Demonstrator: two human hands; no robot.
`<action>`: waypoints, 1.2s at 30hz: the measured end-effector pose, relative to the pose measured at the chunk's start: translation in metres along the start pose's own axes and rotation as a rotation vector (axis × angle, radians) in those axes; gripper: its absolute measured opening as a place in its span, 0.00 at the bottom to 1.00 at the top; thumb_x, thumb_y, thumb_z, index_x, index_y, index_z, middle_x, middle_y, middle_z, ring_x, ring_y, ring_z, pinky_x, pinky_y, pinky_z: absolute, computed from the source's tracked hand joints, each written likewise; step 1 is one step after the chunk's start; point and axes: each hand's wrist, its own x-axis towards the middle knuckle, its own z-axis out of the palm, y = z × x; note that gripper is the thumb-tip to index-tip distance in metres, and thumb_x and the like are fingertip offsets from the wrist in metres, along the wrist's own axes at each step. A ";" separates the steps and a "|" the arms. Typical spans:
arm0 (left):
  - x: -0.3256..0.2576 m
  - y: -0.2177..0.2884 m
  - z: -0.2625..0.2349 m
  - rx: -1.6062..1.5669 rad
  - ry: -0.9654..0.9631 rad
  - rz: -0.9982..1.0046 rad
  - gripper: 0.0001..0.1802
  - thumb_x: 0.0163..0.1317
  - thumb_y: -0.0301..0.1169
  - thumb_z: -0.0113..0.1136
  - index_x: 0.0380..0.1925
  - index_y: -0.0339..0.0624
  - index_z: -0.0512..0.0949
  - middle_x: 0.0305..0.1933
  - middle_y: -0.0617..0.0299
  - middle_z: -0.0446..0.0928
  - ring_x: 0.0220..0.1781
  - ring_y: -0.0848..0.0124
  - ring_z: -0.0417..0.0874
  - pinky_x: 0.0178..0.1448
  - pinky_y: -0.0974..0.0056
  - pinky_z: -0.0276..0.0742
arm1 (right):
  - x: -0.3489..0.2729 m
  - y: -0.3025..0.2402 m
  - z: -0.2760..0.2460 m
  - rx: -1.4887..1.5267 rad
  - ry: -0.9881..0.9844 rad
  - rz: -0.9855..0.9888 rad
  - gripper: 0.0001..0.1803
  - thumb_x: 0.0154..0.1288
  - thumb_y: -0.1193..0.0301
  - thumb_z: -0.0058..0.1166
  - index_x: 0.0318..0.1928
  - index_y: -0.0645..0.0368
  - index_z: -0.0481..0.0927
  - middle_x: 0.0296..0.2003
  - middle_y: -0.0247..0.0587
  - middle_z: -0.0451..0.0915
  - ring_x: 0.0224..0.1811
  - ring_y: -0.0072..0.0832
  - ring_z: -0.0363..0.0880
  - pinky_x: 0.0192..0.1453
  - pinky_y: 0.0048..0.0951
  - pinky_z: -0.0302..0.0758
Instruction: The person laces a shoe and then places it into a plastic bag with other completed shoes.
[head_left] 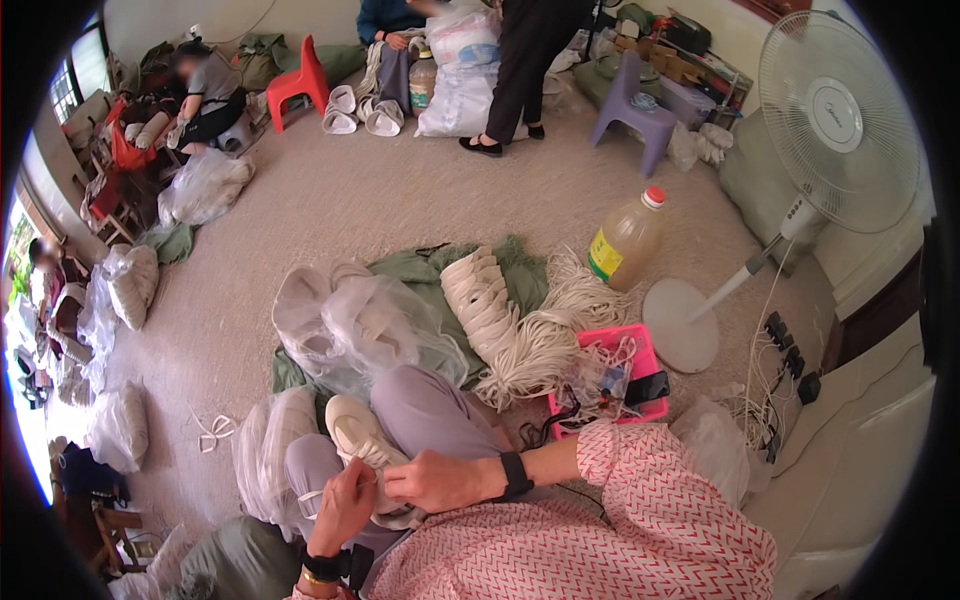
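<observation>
A cream canvas shoe (356, 428) rests across my lap, toe pointing away from me, with laces over its upper. My left hand (345, 503) is closed in a pinch on the near left side of the shoe, on what looks like its shoelace. From the right, my right hand (437, 481) pinches at the lacing too, its fingertips close to the left hand's. The fingers hide most of the lace and the shoe's heel end. Just beyond my knees lie a row of nested cream shoes (472, 290) and a thick bundle of white laces (530, 355).
A pink basket (655, 408) with small items and a phone (647, 388) sits to my right. Beyond it stand a large bottle (627, 240) and a fan (835, 115). Clear plastic bags (375, 320) lie ahead. Other people work at the back and left near stools.
</observation>
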 end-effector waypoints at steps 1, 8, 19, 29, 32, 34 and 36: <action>-0.002 -0.001 -0.001 -0.006 -0.004 0.006 0.03 0.63 0.19 0.55 0.36 0.35 0.72 0.29 0.45 0.78 0.30 0.44 0.81 0.34 0.49 0.74 | 0.000 -0.001 0.002 0.010 0.007 0.003 0.07 0.62 0.72 0.58 0.38 0.61 0.76 0.39 0.44 0.78 0.36 0.48 0.83 0.37 0.45 0.80; -0.005 -0.002 0.013 0.082 0.093 0.006 0.03 0.63 0.19 0.55 0.35 0.37 0.73 0.28 0.45 0.79 0.31 0.43 0.82 0.35 0.46 0.75 | 0.001 -0.001 0.004 -0.007 0.069 -0.022 0.07 0.65 0.73 0.60 0.37 0.59 0.75 0.37 0.41 0.76 0.33 0.46 0.82 0.32 0.43 0.78; 0.002 0.004 0.012 0.052 0.131 -0.097 0.04 0.59 0.22 0.60 0.30 0.33 0.75 0.23 0.46 0.79 0.26 0.46 0.83 0.33 0.50 0.76 | 0.010 0.003 -0.001 -0.137 0.158 0.143 0.05 0.65 0.73 0.59 0.39 0.61 0.80 0.38 0.45 0.76 0.33 0.45 0.83 0.34 0.43 0.80; 0.000 0.000 0.022 0.174 0.228 -0.010 0.04 0.60 0.23 0.61 0.31 0.37 0.75 0.26 0.47 0.81 0.29 0.44 0.83 0.37 0.46 0.77 | 0.028 0.005 0.000 -0.348 -0.013 0.210 0.06 0.60 0.77 0.56 0.35 0.68 0.78 0.39 0.54 0.76 0.34 0.47 0.84 0.35 0.45 0.81; -0.003 -0.002 0.024 0.197 0.233 -0.006 0.03 0.60 0.23 0.60 0.32 0.38 0.75 0.27 0.47 0.82 0.32 0.43 0.84 0.38 0.45 0.77 | 0.025 0.004 0.002 -0.361 -0.001 0.212 0.05 0.61 0.76 0.55 0.34 0.67 0.79 0.39 0.53 0.77 0.34 0.48 0.83 0.35 0.46 0.81; -0.007 0.002 0.023 0.201 0.226 -0.027 0.03 0.61 0.24 0.60 0.33 0.38 0.75 0.28 0.47 0.82 0.33 0.43 0.84 0.39 0.44 0.76 | 0.025 0.005 0.004 -0.328 -0.006 0.235 0.05 0.61 0.76 0.55 0.34 0.67 0.79 0.39 0.53 0.77 0.34 0.48 0.83 0.36 0.45 0.81; -0.010 0.009 0.017 0.177 0.201 -0.100 0.03 0.62 0.25 0.60 0.33 0.38 0.75 0.28 0.47 0.82 0.34 0.43 0.84 0.39 0.44 0.76 | 0.026 0.007 0.004 -0.276 -0.021 0.253 0.05 0.62 0.75 0.55 0.35 0.66 0.79 0.40 0.52 0.77 0.35 0.49 0.83 0.36 0.45 0.81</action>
